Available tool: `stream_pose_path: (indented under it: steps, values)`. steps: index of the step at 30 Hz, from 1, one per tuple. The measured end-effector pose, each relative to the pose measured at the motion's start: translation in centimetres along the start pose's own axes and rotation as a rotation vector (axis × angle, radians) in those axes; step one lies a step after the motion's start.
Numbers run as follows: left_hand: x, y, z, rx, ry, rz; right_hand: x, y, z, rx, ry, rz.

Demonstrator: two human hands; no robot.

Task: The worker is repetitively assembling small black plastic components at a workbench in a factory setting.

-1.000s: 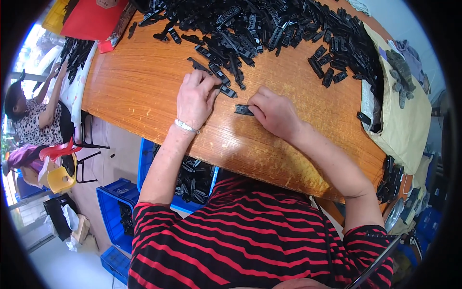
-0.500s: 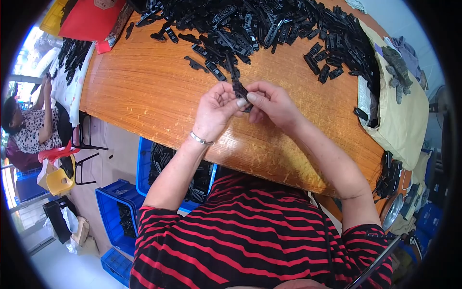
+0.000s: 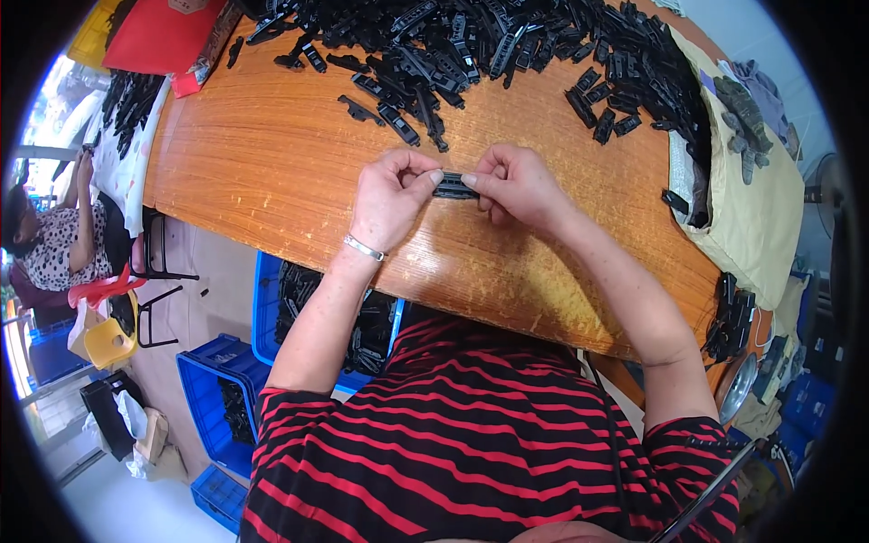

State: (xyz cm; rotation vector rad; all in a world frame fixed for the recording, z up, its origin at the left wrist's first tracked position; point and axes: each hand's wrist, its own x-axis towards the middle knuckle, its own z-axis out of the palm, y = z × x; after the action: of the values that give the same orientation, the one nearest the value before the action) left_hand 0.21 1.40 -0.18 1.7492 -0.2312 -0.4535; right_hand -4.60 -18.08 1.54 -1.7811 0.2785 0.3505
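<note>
A small black plastic part, long and narrow, lies level between my two hands just above the wooden table. My left hand pinches its left end between thumb and fingers; a silver bracelet circles that wrist. At the other end, my right hand grips it with the thumb on top and the fingers curled below. Beyond my hands, a few loose black parts rest at the near edge of a big heap of similar black parts.
A cream sack with black parts at its mouth stands at the right, a grey glove on it. Blue crates holding black parts sit below the table's left edge. Another person sits at far left. A red bag lies back left.
The black part has turned from a steep slant to lying level between my hands. My hands have moved slightly apart, and a long piece beyond them now lies on the table.
</note>
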Motion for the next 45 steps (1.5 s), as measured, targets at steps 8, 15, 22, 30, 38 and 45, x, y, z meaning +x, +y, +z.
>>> stream_pose_path:
  steps: [8, 15, 22, 30, 38, 45]
  values:
    - [-0.1, -0.1, 0.4, 0.156, 0.057, 0.061, 0.2, 0.0, -0.1, -0.059, -0.027, -0.02]
    - [0.6, 0.4, 0.6, 0.29, -0.001, -0.002, 0.9, -1.1, -0.8, -0.185, -0.08, 0.122]
    - [0.0, 0.1, 1.1, 0.397, 0.001, 0.075, 1.2, 0.0, -1.4, -0.381, -0.074, -0.029]
    - [-0.2, 0.1, 0.5, 0.399, -0.026, 0.091, 1.1, 0.0, -1.3, -0.469, -0.036, -0.049]
    - [-6.1, 0.8, -10.4, 0.316, -0.182, -0.247, -1.6, 0.9, -4.5, -0.525, 0.136, -0.164]
    - [-1.3, 1.1, -9.4, 0.547, 0.211, 0.221, 1.6, 2.9, -11.8, -1.0, 0.707, -0.321]
